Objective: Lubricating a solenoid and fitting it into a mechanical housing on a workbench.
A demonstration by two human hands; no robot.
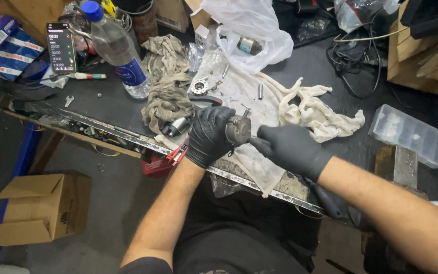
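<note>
Two gloved hands: left hand (210, 136) clamped around grey metal part (239, 129), right hand (291, 148) perhaps gripping a thin tool.

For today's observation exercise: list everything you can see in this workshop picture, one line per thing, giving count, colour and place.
metal part: one, grey, held in both hands
water bottle: one, clear with blue cap, bench left
phone: one, black, screen lit, far left
rags: two, dirty beige and cream, bench middle
plastic bag: one, white, top middle
compartment box: one, clear, bench right
cardboard box: one, brown, floor left
left hand: black glove, gripping the part
right hand: black glove, at the part's right side
</note>
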